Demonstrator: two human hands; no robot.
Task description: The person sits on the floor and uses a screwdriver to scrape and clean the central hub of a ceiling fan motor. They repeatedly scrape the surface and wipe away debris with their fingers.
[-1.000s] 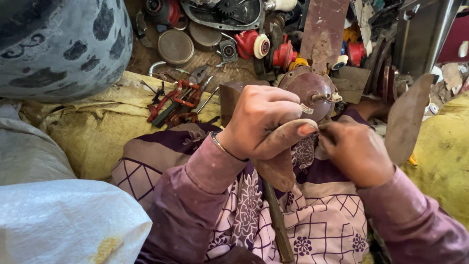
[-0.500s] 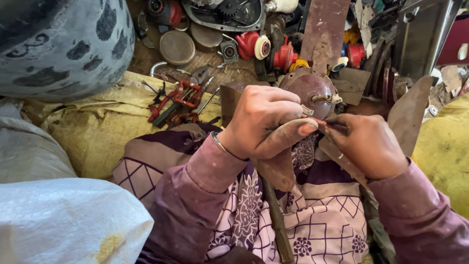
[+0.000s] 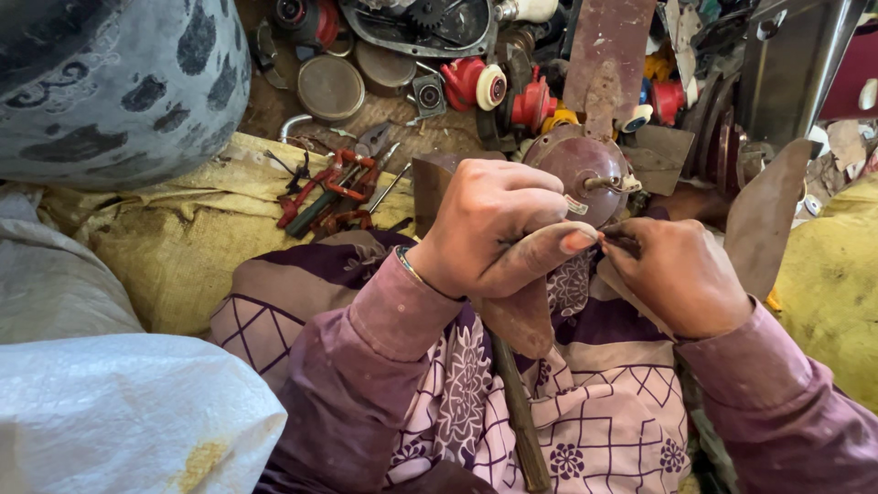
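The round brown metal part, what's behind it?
Behind the round part lie red spools, a rusty plate and a gear housing. The left hand covers its lower edge, so what's beneath stays hidden.

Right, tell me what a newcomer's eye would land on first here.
First, the two hands meeting at centre: the left hand gripping a round brown metal housing on the lap, the right hand pinching something small beside the left thumb. Next, the red-handled pliers on the yellow sack to the left. Then the heap of red and metal parts along the top.
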